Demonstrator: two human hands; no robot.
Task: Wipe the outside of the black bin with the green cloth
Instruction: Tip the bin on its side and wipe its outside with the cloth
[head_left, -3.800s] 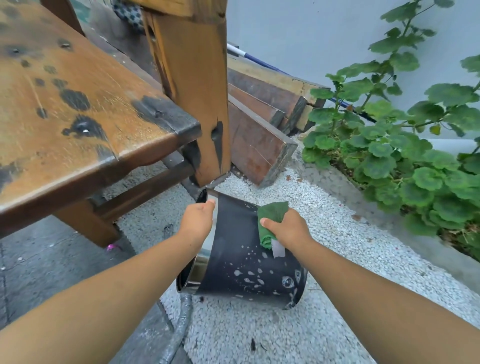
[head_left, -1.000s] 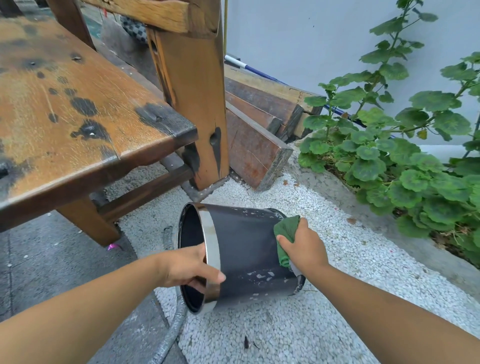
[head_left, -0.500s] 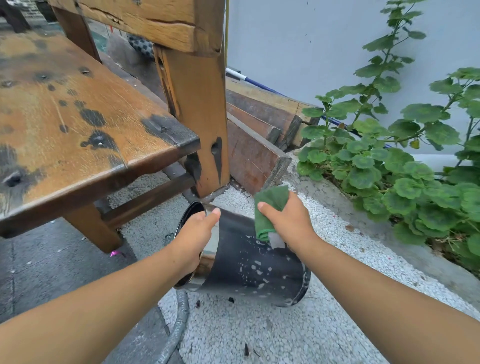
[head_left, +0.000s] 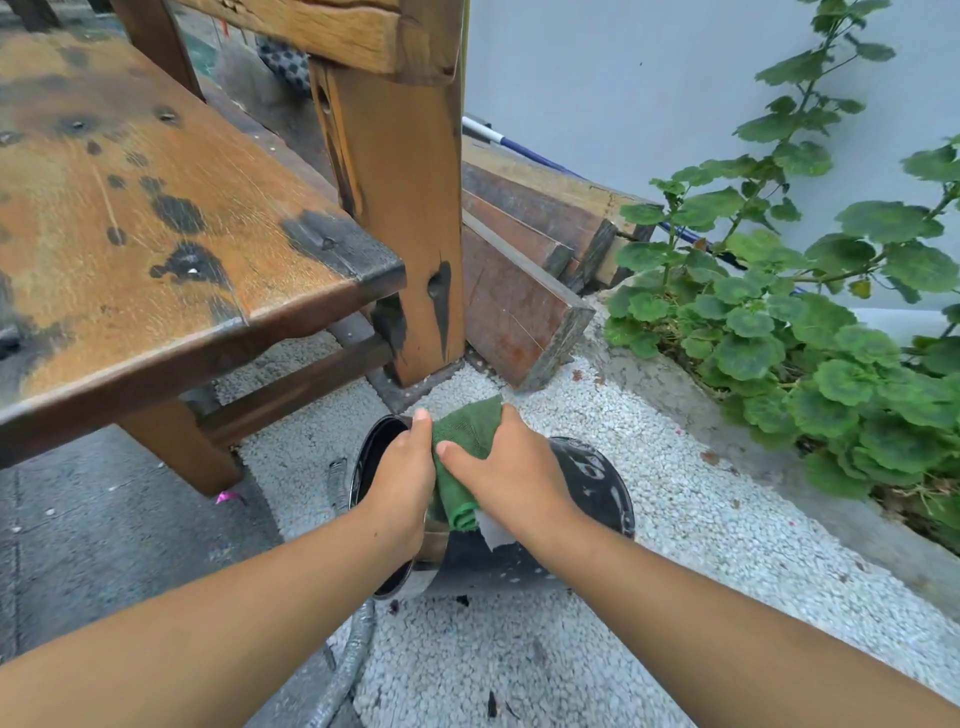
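The black bin (head_left: 597, 483) lies on its side on the white gravel, its open mouth with a silver rim facing left. My left hand (head_left: 402, 483) grips that rim at the top of the mouth. My right hand (head_left: 511, 475) presses the folded green cloth (head_left: 465, 441) onto the bin's upper side, right next to the left hand. A white tag hangs from the cloth. Both hands hide much of the bin's wall; pale specks show on its lower side.
A worn wooden bench (head_left: 171, 218) overhangs at the left, its thick leg (head_left: 410, 223) just behind the bin. Stacked timber beams (head_left: 524, 280) lie behind. A leafy plant bed (head_left: 810, 338) with a concrete edge runs along the right. A grey hose (head_left: 348, 660) lies below the bin.
My right hand has slid the cloth leftward along the bin's top, up against the left hand at the rim. The bin's base end has come into view at the right.
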